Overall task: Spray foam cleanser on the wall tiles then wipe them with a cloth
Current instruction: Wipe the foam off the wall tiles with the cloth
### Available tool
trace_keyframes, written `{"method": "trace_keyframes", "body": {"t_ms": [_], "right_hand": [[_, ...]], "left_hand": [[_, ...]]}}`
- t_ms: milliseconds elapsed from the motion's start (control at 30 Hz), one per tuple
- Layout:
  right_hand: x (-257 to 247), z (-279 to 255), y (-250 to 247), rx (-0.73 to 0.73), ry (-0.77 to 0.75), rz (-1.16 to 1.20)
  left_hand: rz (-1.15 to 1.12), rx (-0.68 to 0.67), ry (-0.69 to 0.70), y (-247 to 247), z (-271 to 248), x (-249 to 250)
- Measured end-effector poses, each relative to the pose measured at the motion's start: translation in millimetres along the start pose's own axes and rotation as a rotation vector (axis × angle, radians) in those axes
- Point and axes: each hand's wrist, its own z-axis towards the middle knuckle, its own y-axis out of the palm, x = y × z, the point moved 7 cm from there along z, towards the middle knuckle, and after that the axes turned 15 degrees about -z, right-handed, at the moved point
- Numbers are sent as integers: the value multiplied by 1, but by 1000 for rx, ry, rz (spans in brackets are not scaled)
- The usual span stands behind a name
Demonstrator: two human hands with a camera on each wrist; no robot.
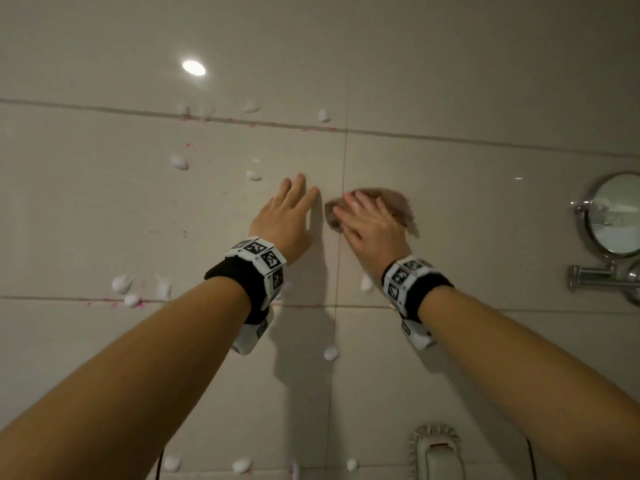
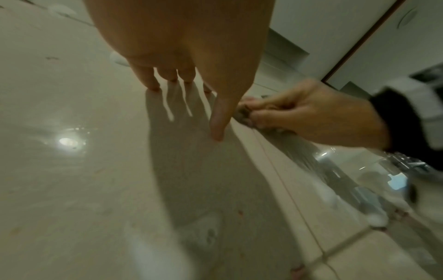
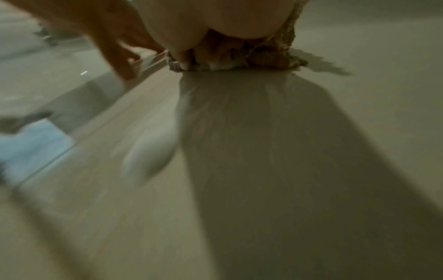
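Note:
Beige glossy wall tiles [image 1: 450,220] fill the head view, dotted with several white foam blobs [image 1: 179,162], mostly left of and below my hands. My left hand [image 1: 298,195] lies flat on the wall with straight fingers [image 2: 151,81] touching the tile, holding nothing. Just to its right, my right hand [image 1: 363,216] presses a crumpled brownish cloth [image 1: 398,202] against the tile beside a vertical grout line. In the wrist views its fingers and thumb [image 2: 258,119] curl on the cloth [image 3: 263,58]. The cloth looks motion-blurred. No spray can is in view.
A round chrome mirror [image 1: 616,216] on a metal bracket [image 1: 595,277] juts out at the right edge. A pale fixture with a ribbed rim [image 1: 436,452] sits low on the wall. Pinkish marks line the horizontal grout [image 1: 114,301].

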Motion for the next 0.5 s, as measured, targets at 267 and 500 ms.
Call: {"method": "trace_keyframes", "body": {"t_ms": [267,500], "right_hand": [[-38,-84,8,-28,-196,-20],[-7,-30,7,-68,-222,-54]], "left_hand": [[28,1,11,7,-13,-11],[121,19,44,-15,2,-6]]}}
